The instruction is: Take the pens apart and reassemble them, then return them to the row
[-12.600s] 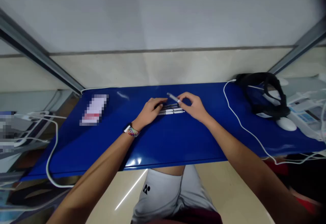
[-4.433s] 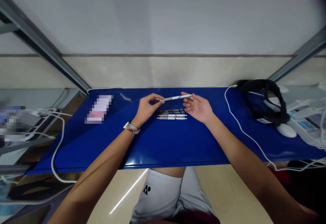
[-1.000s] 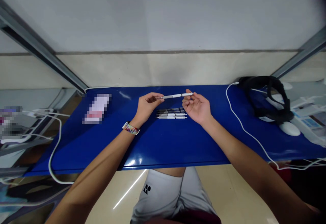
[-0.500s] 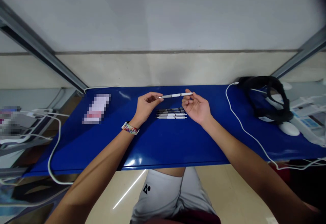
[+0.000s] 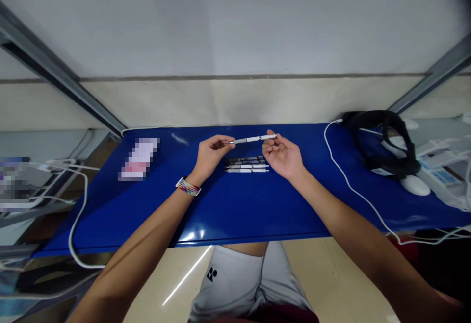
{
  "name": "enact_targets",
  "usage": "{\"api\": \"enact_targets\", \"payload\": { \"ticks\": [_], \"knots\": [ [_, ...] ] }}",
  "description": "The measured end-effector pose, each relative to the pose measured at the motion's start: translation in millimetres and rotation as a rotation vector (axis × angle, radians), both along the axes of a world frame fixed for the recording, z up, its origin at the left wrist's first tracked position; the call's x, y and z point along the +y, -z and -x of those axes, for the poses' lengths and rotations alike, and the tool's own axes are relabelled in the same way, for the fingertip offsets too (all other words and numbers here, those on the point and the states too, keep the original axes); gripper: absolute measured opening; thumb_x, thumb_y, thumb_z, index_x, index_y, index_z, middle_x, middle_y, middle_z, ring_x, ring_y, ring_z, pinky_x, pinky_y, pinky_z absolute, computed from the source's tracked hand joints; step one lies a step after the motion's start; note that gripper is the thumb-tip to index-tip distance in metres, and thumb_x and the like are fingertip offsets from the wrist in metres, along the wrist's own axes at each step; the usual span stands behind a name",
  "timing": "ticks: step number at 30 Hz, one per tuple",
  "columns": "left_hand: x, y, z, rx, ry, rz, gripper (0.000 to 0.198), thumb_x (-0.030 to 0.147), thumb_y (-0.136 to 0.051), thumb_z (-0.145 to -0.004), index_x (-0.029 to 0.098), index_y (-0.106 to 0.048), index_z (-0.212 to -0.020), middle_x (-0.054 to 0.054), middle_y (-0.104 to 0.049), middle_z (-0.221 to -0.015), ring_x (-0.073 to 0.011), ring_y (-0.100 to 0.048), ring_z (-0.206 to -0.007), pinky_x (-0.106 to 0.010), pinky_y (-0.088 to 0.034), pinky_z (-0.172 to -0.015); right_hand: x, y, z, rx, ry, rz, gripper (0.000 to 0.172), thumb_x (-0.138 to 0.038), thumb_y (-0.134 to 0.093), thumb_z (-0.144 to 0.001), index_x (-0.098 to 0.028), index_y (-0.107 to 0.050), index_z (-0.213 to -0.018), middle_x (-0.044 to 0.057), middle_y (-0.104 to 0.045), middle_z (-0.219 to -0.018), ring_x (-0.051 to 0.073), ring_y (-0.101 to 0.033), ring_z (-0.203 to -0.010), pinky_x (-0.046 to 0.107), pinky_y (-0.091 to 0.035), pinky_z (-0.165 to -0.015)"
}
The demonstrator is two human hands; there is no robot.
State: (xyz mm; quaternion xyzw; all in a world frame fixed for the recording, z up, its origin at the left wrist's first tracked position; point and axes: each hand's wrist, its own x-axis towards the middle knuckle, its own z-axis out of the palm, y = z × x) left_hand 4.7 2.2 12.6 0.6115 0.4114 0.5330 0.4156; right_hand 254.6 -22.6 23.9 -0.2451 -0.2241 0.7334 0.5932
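Observation:
A white pen point(image 5: 253, 139) is held level above a blue table point(image 5: 239, 205). My left hand point(image 5: 209, 154) pinches its left tip between thumb and fingers. My right hand point(image 5: 281, 155), palm up with fingers curled, pinches its right end. Just below the held pen, a short row of pens point(image 5: 246, 164) lies side by side on the table between my hands. A coloured band sits on my left wrist.
A blurred white and pink packet point(image 5: 138, 159) lies at the table's left. A white cable point(image 5: 353, 190) snakes across the right side. A black strap device point(image 5: 382, 141) and a white mouse point(image 5: 415, 185) sit at the far right. Cables and a power strip point(image 5: 55, 166) hang left.
Earlier both hands were down on the row of pens. One pen has been lifted and is held by both ends. In the last second hardly anything moved.

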Motion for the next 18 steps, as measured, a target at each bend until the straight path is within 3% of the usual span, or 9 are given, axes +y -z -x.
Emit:
{"api": "enact_targets", "payload": {
  "ticks": [7,12,18],
  "knots": [
    [-0.8,-2.0,-0.1,-0.016,-0.005,0.005,0.027,0.036,-0.091,-0.078,0.02,-0.084,-0.098,-0.004,-0.078,-0.086,-0.0166,-0.068,-0.077,-0.031,-0.057,-0.075,0.1,-0.2,-0.9,0.032,-0.019,-0.008,0.011,-0.021,-0.066,-0.095,-0.021,-0.074,-0.102,-0.001,-0.057,-0.075,0.012,-0.048,-0.062,0.027,-0.054,-0.064],
    [-0.2,-1.1,1.1,0.0,-0.02,-0.005,0.027,0.038,-0.09,-0.08,0.021,-0.084,-0.099,-0.004,-0.077,-0.086,-0.0156,-0.065,-0.074,-0.03,-0.055,-0.072,-0.7,-0.5,-1.5,-0.015,-0.028,-0.026,0.017,-0.033,-0.068,-0.097,-0.023,-0.074,-0.109,0.001,-0.061,-0.079,0.014,-0.052,-0.066,0.03,-0.056,-0.067],
    [0.4,-0.3,1.0,-0.006,-0.007,-0.012,0.027,0.038,-0.091,-0.079,0.021,-0.084,-0.098,-0.004,-0.078,-0.087,-0.0165,-0.067,-0.077,-0.031,-0.056,-0.074,1.4,1.3,-0.8,-0.016,-0.012,-0.014,0.009,-0.024,-0.067,-0.096,-0.022,-0.074,-0.101,-0.001,-0.057,-0.076,0.012,-0.047,-0.062,0.027,-0.054,-0.065]
  ]
}}
